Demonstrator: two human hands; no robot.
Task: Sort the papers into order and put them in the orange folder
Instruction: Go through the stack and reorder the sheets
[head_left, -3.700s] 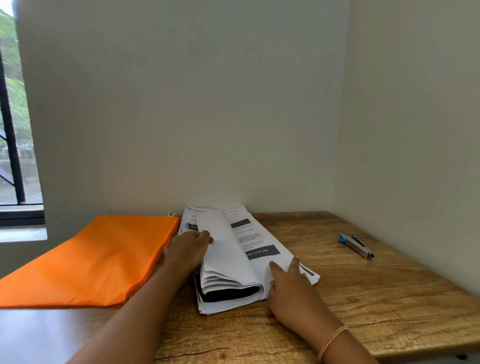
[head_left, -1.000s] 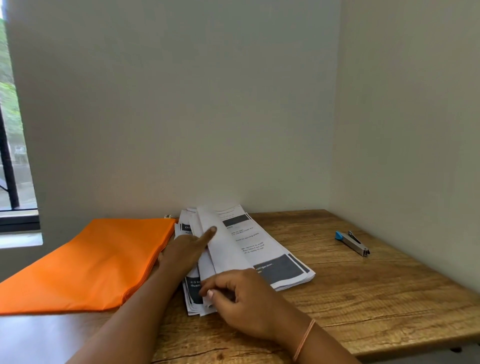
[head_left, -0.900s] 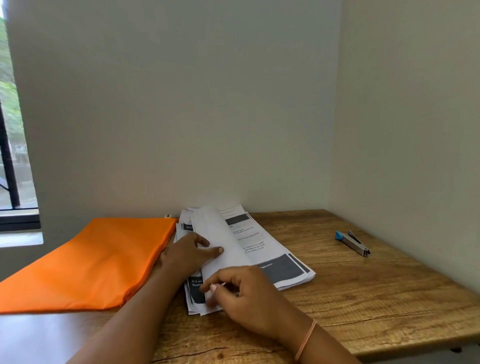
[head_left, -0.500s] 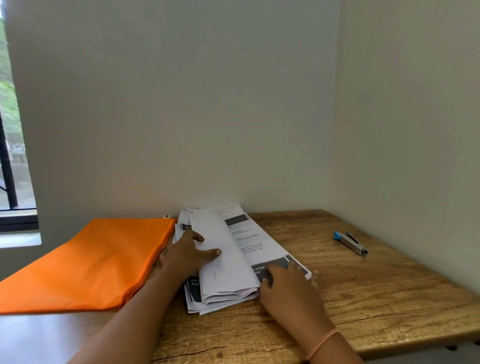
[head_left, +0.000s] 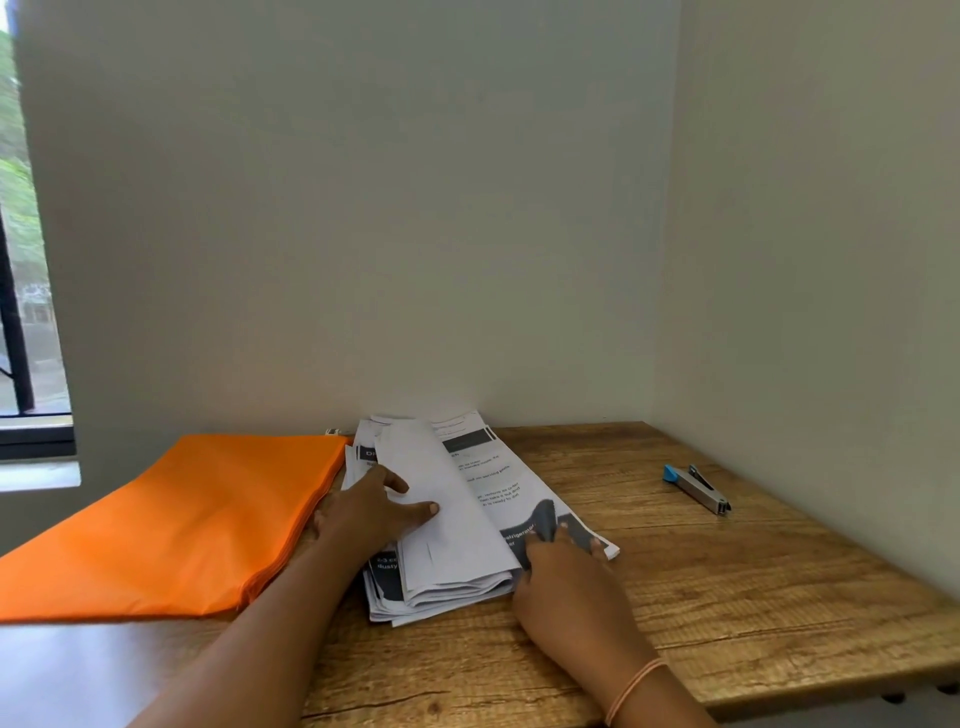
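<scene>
A stack of printed papers (head_left: 488, 478) lies on the wooden table (head_left: 727, 597), just right of the flat orange folder (head_left: 171, 519). Several sheets are turned over to the left in a curled bundle. My left hand (head_left: 374, 512) rests on that bundle with straight fingers and holds it down. My right hand (head_left: 566, 571) is at the near right corner of the exposed printed sheet and pinches its dark corner, which curls up off the stack.
A small silver stapler with a blue end (head_left: 698, 488) lies at the right, near the side wall. Walls close off the table at the back and the right. A window (head_left: 26, 312) is at the far left.
My right hand has moved from the bundle's near edge to the right corner of the exposed sheet and lifted that corner. My left hand stays on the turned-over sheets.
</scene>
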